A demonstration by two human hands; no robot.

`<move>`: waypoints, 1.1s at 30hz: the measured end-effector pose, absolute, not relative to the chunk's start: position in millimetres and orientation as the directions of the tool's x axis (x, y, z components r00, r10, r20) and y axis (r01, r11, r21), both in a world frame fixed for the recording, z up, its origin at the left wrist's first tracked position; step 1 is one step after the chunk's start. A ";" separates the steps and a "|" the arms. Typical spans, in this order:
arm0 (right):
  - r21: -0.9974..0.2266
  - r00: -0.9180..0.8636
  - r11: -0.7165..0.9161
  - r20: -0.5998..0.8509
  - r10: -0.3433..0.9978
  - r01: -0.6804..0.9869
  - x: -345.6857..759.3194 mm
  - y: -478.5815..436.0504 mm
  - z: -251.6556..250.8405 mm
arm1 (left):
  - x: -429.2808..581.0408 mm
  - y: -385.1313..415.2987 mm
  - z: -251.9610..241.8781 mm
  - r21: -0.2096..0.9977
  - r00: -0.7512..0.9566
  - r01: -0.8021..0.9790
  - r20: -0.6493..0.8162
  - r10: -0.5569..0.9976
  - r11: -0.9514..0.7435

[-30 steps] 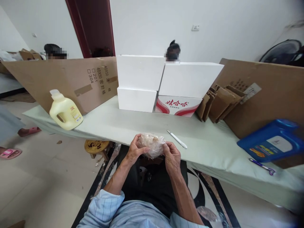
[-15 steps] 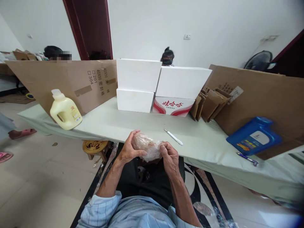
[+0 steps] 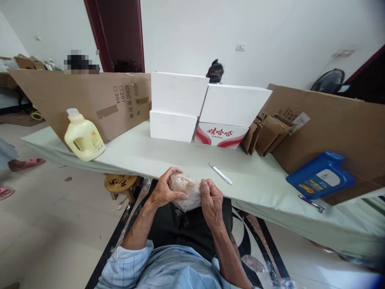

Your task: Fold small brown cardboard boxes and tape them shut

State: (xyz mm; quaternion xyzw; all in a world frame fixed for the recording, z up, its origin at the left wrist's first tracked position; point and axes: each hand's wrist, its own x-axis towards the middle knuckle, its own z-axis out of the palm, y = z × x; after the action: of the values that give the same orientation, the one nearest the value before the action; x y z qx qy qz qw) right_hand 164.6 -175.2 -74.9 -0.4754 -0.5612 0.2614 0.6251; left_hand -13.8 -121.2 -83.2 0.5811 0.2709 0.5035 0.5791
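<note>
A brownish lump wrapped in clear plastic film (image 3: 185, 192) sits between both my hands, just off the near edge of the pale green table (image 3: 156, 154). My left hand (image 3: 164, 190) curls round its left side with the thumb lying across the front. My right hand (image 3: 211, 200) is closed on its right side, thumb pressed on top. A white pen-like tool (image 3: 220, 174) lies on the table just beyond my right hand.
A yellow jug (image 3: 83, 136) stands at the left, a blue jug (image 3: 320, 176) lies at the right with a small purple tool (image 3: 311, 203) beside it. White boxes (image 3: 207, 106) and brown cardboard sheets (image 3: 90, 100) stand behind. A wooden stool (image 3: 120, 184) is under the table. People sit behind the boxes.
Both hands have closed tighter round the wrapped lump and drawn it slightly nearer my body; the right thumb now presses on top. The view has shifted a little.
</note>
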 end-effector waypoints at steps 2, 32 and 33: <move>-0.881 0.263 0.415 0.466 0.845 0.228 163.9 -174.9 -73.8 | -11.0 -123.3 -81.8 0.954 0.347 -0.269 0.224 0.911 -0.132; -0.980 0.152 0.180 0.165 0.974 -0.085 171.2 -198.8 -43.7 | 8.5 -153.6 -76.0 0.875 0.445 -0.483 0.271 0.854 -0.026; -0.981 0.144 0.153 0.136 0.980 -0.115 171.0 -198.4 -44.7 | 10.1 -154.2 -76.7 0.870 0.446 -0.493 0.282 0.850 -0.030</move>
State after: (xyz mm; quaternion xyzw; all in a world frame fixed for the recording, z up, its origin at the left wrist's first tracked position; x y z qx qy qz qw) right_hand 171.0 -198.4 -44.7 -0.4625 -0.4674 0.4579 0.5982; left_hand 10.1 -154.2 -76.7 0.5173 0.1726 0.4974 0.6747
